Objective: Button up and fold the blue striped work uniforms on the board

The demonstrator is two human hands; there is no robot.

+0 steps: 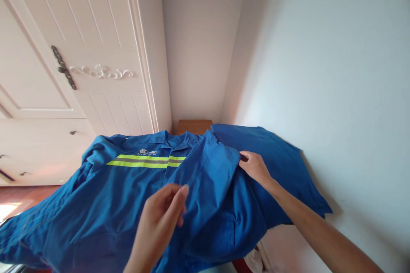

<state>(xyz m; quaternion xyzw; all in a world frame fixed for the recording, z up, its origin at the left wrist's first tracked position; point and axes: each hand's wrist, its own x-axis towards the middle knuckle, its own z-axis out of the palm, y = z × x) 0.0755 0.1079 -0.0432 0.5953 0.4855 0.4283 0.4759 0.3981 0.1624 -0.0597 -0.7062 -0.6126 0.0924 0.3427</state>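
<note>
A blue work jacket (128, 196) lies spread out in front of me, its collar at the far side. A yellow-green reflective stripe with a grey middle crosses its chest, below a small white logo. The part on the right is folded over towards the middle. My right hand (256, 166) pinches the edge of that folded part. Over the front of the jacket is my left hand (162, 213), its fingers curled in and the thumb against them, with no cloth visible in it. More flat blue cloth (275, 158) lies to the right, under my right forearm.
A pale wardrobe (109, 17) with a dark handle and drawers stands at the left. A bare wall (336, 72) rises close on the right. Beyond the collar shows a brown wooden surface (195, 126). Reddish floor (28, 196) shows at lower left.
</note>
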